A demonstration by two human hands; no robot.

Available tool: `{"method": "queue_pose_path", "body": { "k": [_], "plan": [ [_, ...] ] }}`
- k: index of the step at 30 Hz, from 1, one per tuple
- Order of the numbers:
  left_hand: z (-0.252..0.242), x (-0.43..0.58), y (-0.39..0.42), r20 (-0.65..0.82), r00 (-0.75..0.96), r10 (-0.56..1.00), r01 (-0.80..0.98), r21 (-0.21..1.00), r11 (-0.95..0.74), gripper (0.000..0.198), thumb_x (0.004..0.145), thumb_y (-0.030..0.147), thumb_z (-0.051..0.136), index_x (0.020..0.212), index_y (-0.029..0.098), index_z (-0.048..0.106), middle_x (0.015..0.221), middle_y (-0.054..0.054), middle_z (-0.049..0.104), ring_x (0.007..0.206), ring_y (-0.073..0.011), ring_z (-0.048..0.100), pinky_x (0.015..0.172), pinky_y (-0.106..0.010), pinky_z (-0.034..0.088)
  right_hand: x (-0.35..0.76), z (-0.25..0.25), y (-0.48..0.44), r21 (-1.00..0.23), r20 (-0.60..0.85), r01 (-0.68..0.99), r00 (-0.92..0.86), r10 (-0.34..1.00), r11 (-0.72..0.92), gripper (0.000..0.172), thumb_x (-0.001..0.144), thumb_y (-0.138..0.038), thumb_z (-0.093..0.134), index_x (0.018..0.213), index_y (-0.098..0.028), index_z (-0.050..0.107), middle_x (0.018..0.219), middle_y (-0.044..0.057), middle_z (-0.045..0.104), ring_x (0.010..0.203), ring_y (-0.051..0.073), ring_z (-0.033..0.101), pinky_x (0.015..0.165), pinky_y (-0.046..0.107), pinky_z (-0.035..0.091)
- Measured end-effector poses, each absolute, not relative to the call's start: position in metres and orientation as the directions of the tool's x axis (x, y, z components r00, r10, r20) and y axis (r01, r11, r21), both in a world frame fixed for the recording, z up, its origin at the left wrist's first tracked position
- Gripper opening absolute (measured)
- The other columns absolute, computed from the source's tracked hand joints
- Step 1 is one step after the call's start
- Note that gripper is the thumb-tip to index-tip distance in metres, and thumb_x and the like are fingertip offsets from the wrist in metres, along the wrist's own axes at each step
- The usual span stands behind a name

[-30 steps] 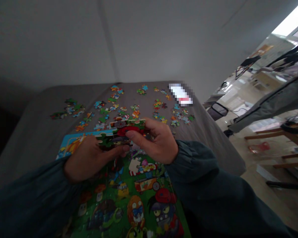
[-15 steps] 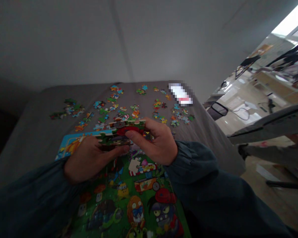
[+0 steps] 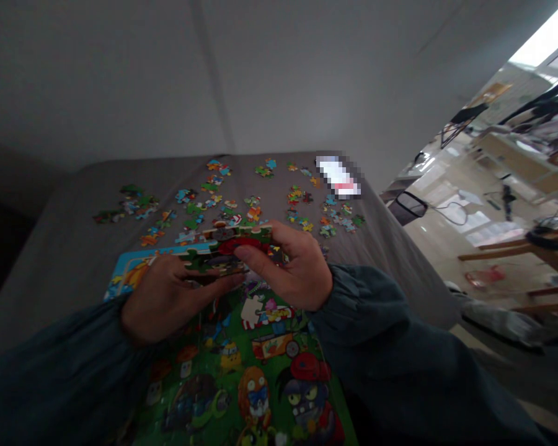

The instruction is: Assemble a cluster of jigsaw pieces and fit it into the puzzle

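- Shows, nearest the viewer, a glossy puzzle picture [image 3: 256, 387] on a grey, cloth-covered surface [image 3: 376, 241]; has a green ground with a nut-shaped character in a blue bow tie, a scowling figure in a red cap and an orange cart.
- Shows dark blue-green sleeves [image 3: 372, 303], reaching in from both lower corners.
- Over the upper part of the picture, shows the left hand [image 3: 165, 303] nearly closed, with curled fingers and an extended thumb, gripping the left end of a joined puzzle section [image 3: 225, 246].
- Just beside it, shows the right hand [image 3: 292, 266] pinched closed on the section's right end, with its thumb across a red part.
- Between both hands, shows that section raised and tilted, in green and red with a grey wheel.
- Past the hands, shows small clusters of loose puzzle pieces [image 3: 145, 204] spread left, middle and right.
- At the far right corner of the surface, shows a bright pixelated rectangle [image 3: 337, 176].
- Behind everything, shows a plain grey wall [image 3: 307, 74]; to the right, a pale floor [image 3: 434, 229] and wooden furniture [image 3: 497, 251], partly blurred.
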State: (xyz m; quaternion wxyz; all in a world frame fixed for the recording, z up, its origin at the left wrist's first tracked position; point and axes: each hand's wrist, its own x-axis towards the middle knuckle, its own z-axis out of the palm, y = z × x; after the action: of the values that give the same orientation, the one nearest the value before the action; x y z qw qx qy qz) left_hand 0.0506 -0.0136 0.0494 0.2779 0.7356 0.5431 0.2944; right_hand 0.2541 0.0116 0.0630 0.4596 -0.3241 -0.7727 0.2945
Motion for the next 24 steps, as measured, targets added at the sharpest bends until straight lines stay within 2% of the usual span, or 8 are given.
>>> {"method": "queue_pose_path", "body": {
  "k": [2,5,8,14,19,21,24],
  "plan": [
    [0.0493,0.0503,-0.0136,0.160,0.251,0.955,0.629,0.723,-0.286,0.029,0.081,0.052,0.068,0.081,0.027,0.082,0.075,0.002,0.080,0.055,-0.0174,0.068,0.051,-0.028,0.053,0.2539,0.0630,0.0115,-0.758,0.520,0.218,-0.367,0.771,0.615,0.023,0.095,-0.037,0.061,0.093,-0.017,0.071,0.081,0.002,0.071,0.071,0.012,0.064,0.069,0.026,0.051],
    [0.0489,0.0496,-0.0128,0.243,0.294,0.925,0.586,0.718,-0.375,0.023,0.083,0.047,0.069,0.091,0.030,0.082,0.084,0.004,0.081,0.065,-0.0167,0.071,0.060,-0.027,0.055,0.2539,0.0626,0.0115,-0.768,0.516,0.201,-0.368,0.773,0.608,0.023,0.095,-0.037,0.061,0.095,-0.016,0.071,0.085,0.003,0.072,0.072,0.013,0.066,0.070,0.026,0.052],
    [0.0479,0.0491,-0.0123,0.262,0.300,0.917,0.603,0.693,-0.395,0.022,0.085,0.046,0.069,0.095,0.030,0.080,0.086,0.006,0.081,0.069,-0.0165,0.072,0.063,-0.027,0.056,0.2541,0.0618,0.0117,-0.779,0.509,0.188,-0.368,0.778,0.598,0.023,0.095,-0.038,0.061,0.095,-0.017,0.071,0.088,0.003,0.073,0.077,0.014,0.068,0.071,0.026,0.052],
    [0.0466,0.0519,-0.0134,0.255,0.306,0.917,0.635,0.663,-0.396,0.031,0.087,0.049,0.064,0.107,0.028,0.076,0.094,0.004,0.082,0.078,-0.0205,0.076,0.070,-0.031,0.059,0.2544,0.0607,0.0126,-0.783,0.500,0.185,-0.379,0.779,0.593,0.022,0.095,-0.038,0.062,0.095,-0.018,0.070,0.092,0.005,0.074,0.082,0.016,0.070,0.073,0.028,0.054],
    [0.0476,0.0541,-0.0139,0.282,0.295,0.913,0.638,0.654,-0.408,0.036,0.088,0.052,0.060,0.110,0.026,0.073,0.108,0.000,0.080,0.095,-0.0247,0.075,0.086,-0.037,0.059,0.2540,0.0614,0.0121,-0.789,0.491,0.188,-0.378,0.784,0.585,0.024,0.094,-0.041,0.062,0.093,-0.018,0.069,0.088,0.004,0.074,0.080,0.016,0.069,0.071,0.029,0.054],
    [0.0471,0.0541,-0.0139,0.264,0.303,0.915,0.629,0.666,-0.401,0.035,0.090,0.053,0.057,0.102,0.024,0.073,0.101,-0.001,0.080,0.090,-0.0242,0.075,0.084,-0.037,0.059,0.2540,0.0618,0.0117,-0.800,0.475,0.189,-0.382,0.793,0.570,0.024,0.094,-0.042,0.063,0.093,-0.018,0.069,0.088,0.004,0.074,0.080,0.016,0.069,0.072,0.029,0.054],
    [0.0459,0.0537,-0.0144,0.196,0.324,0.926,0.591,0.722,-0.360,0.033,0.091,0.053,0.054,0.089,0.024,0.071,0.074,0.002,0.077,0.066,-0.0202,0.072,0.065,-0.032,0.057,0.2543,0.0620,0.0117,-0.813,0.462,0.176,-0.387,0.798,0.555,0.024,0.093,-0.041,0.063,0.093,-0.018,0.070,0.088,0.004,0.074,0.079,0.015,0.068,0.072,0.028,0.054]
  ]
}}
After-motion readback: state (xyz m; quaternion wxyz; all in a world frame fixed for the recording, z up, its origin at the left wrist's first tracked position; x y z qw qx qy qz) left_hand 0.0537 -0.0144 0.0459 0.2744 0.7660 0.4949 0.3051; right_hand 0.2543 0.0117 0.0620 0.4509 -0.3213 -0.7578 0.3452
